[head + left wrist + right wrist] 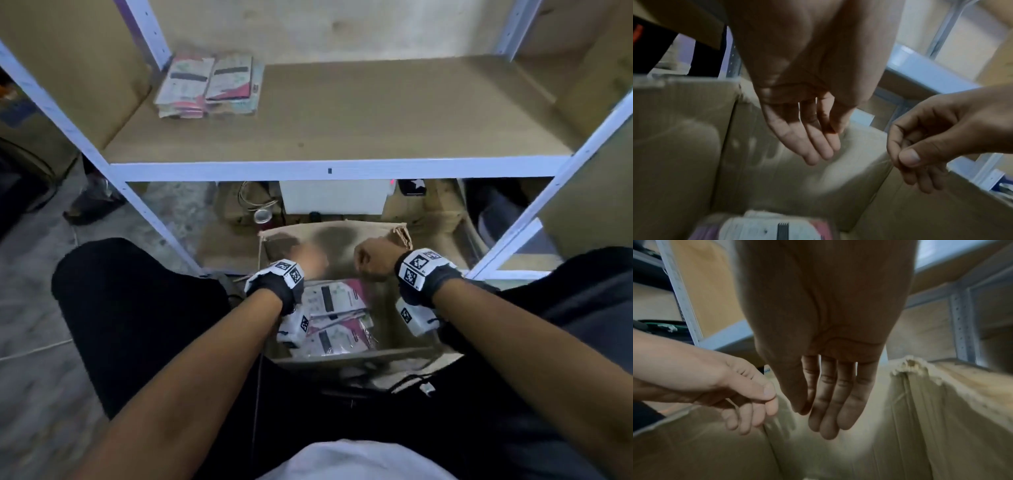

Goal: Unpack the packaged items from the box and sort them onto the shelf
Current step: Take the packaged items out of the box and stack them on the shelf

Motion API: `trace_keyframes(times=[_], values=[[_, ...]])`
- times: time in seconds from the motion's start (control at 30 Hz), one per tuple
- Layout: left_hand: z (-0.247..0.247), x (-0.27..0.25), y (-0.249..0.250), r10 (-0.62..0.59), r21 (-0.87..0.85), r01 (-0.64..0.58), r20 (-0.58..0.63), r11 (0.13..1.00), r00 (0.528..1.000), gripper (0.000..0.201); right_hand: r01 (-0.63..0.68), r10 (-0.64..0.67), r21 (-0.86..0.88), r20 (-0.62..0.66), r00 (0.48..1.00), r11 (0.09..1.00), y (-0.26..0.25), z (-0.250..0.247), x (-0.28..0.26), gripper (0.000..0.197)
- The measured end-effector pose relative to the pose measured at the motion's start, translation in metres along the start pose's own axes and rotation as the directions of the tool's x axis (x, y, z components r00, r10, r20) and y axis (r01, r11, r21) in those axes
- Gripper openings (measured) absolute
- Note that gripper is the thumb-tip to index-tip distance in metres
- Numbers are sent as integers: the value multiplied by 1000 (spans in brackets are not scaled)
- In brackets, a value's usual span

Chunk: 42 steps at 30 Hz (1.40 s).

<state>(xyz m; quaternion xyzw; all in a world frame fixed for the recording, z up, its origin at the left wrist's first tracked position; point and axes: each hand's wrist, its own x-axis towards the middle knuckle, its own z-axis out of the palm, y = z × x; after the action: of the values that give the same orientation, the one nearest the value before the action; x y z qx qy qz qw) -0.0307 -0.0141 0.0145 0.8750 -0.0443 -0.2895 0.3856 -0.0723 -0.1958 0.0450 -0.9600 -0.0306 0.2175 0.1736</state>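
Cardboard box (329, 240) below both grips is still holding packets (337, 317); some packets (209, 85) are lying shelved ahead; left grip (807, 129) and right grip (830, 394) are hanging relaxed, empty.

My left hand (797, 129) and right hand (830, 386) hang side by side, fingers straight and relaxed, pointing downward, holding nothing.

Shelf (342, 113): tan board in a white metal frame, carrying two side-by-side stacks of flat packaged items (209, 85), lying at its back left corner. Rest of the board showing bare wood. Floor (34, 325) lying below the shelf; open cardboard box (329, 240) sitting on it just in front of the shelf, more packets (337, 318) lying inside.
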Motion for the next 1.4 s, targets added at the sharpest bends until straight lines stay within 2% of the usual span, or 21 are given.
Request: trace_keyframes(times=[0.1,0.27,0.33,0.43,0.63,0.77,0.9,1.0,1.07,1.23,1.4], values=[[13,21,-23,-93,131,90,20,987,995,25,-23,24,-5,125,992,1000,10,35,32,21],[22,51,-52,-230,239,214,41,947,972,28,-74,80,-34,228,970,997,29,86,87,22],[23,59,-62,-259,287,240,29,927,966,29,-94,108,-68,247,963,993,36,102,105,33],[27,66,-75,-282,304,262,26,916,959,30,-112,138,-125,223,965,986,42,121,129,47],[37,71,-90,-335,331,299,55,895,941,38,-12,51,-229,165,985,973,38,145,153,62],[36,72,-90,-341,335,306,52,891,938,32,30,12,-252,167,986,967,32,157,161,57],[35,72,-89,-344,355,311,31,882,939,31,-14,41,-207,126,991,978,29,171,164,69],[38,72,-91,-360,356,322,46,877,932,30,-11,37,-257,95,995,966,31,179,165,74],[39,71,-93,-367,346,325,62,880,928,29,10,16,-262,94,995,965,33,181,166,71],[41,70,-99,-384,340,337,81,878,920,30,100,-79,-199,110,991,975,32,175,172,38],[43,70,-100,-373,333,334,58,882,926,28,92,-73,-165,121,990,982,24,167,181,31]])
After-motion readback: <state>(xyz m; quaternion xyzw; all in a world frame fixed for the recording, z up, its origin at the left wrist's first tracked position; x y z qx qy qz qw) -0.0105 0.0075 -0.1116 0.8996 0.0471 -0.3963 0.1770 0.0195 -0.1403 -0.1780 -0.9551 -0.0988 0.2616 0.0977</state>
